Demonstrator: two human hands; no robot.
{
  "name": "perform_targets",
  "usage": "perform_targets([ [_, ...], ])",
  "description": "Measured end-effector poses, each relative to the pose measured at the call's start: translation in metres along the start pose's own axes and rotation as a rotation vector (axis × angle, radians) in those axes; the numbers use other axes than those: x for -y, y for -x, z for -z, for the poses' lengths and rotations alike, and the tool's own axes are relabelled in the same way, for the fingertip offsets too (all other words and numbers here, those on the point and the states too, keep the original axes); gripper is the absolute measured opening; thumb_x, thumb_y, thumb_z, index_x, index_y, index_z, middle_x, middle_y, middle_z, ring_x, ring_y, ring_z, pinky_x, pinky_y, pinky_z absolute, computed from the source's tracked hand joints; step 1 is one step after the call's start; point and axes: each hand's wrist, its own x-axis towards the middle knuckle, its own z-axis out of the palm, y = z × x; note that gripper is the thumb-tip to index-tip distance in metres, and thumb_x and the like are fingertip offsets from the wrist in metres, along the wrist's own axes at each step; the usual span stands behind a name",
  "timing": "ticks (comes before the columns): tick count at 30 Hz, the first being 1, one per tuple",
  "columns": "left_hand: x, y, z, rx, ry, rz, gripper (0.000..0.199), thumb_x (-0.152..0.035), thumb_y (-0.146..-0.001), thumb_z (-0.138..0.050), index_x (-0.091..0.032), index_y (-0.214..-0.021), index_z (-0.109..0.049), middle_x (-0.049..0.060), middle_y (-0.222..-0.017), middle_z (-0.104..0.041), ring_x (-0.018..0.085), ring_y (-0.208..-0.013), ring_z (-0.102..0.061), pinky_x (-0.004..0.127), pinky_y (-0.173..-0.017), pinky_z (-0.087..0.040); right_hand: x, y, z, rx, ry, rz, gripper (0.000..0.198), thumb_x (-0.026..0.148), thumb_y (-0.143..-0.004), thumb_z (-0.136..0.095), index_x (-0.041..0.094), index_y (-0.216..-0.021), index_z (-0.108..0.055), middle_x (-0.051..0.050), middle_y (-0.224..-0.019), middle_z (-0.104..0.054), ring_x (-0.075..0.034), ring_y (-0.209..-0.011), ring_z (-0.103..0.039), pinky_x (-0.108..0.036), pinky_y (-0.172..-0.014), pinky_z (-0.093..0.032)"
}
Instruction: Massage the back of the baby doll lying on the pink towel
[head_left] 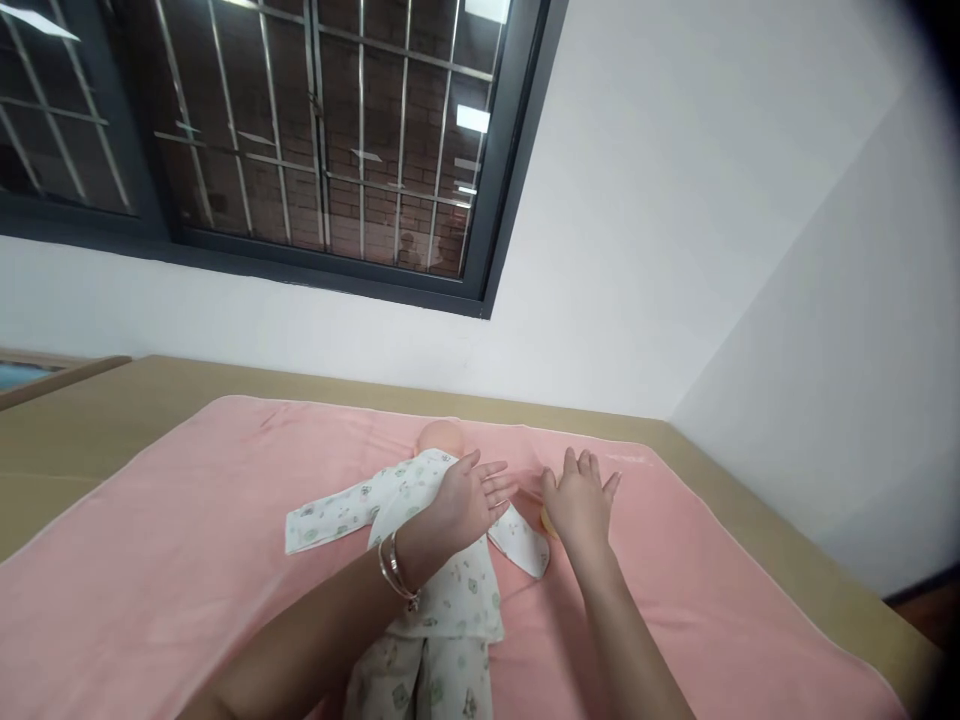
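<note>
A baby doll (pixel 441 437) lies on a pink cloth (pixel 225 510), dressed in a white patterned top (pixel 465 590) and matching trousers (pixel 457 680). One sleeve (pixel 330 520) stretches out to the left; the other sleeve (pixel 521 540) angles to the right. Over the doll's chest is my left hand (pixel 476 495), palm turned up and fingers extended, with bangles (pixel 394 565) on the wrist. My right hand (pixel 581 500) is spread, back upward, just right of the doll. Beside it a small yellow thing (pixel 548 521) shows, mostly hidden. Neither hand holds anything visible.
The cloth covers a tan padded surface (pixel 180 390) that meets a white wall (pixel 600 250). A dark-framed window (pixel 495 200) with metal bars is above. At the far left is a wooden edge (pixel 67 380) with something blue behind it.
</note>
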Motion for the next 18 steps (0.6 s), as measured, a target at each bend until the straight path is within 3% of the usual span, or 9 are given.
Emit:
perform_targets([
  [3, -0.012, 0.034, 0.01, -0.06, 0.06, -0.035, 0.063, -0.051, -0.091, -0.036, -0.01, -0.139, -0.041, 0.018, -0.146, -0.045, 0.025, -0.135, -0.045, 0.038, -0.114, -0.032, 0.041, 0.024, 0.004, -0.032, -0.16, 0.17, 0.058, 0.031, -0.094, -0.036, -0.001, -0.143, -0.039, -0.024, -0.15, -0.032, -0.033, -0.144, -0.021, -0.06, -0.115, -0.007],
  [7, -0.022, 0.075, 0.009, 0.052, 0.084, -0.111, 0.065, -0.054, -0.092, -0.033, -0.012, -0.142, -0.039, 0.015, -0.142, -0.051, 0.026, -0.136, -0.043, 0.042, -0.117, -0.029, 0.102, 0.08, 0.022, 0.068, -0.487, 0.643, 0.059, 0.032, -0.098, -0.03, 0.003, -0.15, -0.025, -0.018, -0.157, -0.02, -0.032, -0.147, -0.007, -0.057, -0.117, -0.016],
  [10, -0.028, 0.095, 0.011, 0.067, 0.04, -0.204, 0.067, -0.06, -0.092, -0.029, -0.017, -0.143, -0.038, 0.011, -0.144, -0.05, 0.023, -0.14, -0.038, 0.04, -0.12, -0.021, 0.128, 0.119, 0.041, 0.115, -0.618, 0.848, 0.07, 0.038, -0.098, -0.031, 0.002, -0.154, -0.007, -0.018, -0.16, -0.002, -0.036, -0.147, -0.001, -0.058, -0.116, -0.018],
  [14, -0.03, 0.101, 0.019, 0.147, -0.083, -0.239, 0.068, -0.065, -0.091, -0.025, -0.023, -0.143, -0.04, 0.007, -0.153, -0.039, 0.022, -0.145, -0.027, 0.045, -0.121, -0.014, 0.137, 0.14, 0.056, 0.098, -0.668, 0.96, 0.088, 0.055, -0.094, -0.039, 0.004, -0.154, 0.0, -0.02, -0.159, 0.001, -0.043, -0.145, 0.0, -0.066, -0.114, -0.016],
  [18, -0.013, 0.096, 0.023, 0.067, -0.275, -0.37, 0.065, -0.064, -0.089, -0.03, -0.028, -0.142, -0.042, 0.005, -0.153, -0.038, 0.026, -0.147, -0.022, 0.051, -0.12, -0.014, 0.134, 0.125, 0.052, 0.113, -0.7, 1.001, 0.078, 0.052, -0.098, -0.03, 0.006, -0.154, 0.0, -0.019, -0.159, 0.004, -0.042, -0.145, 0.0, -0.065, -0.113, -0.016],
])
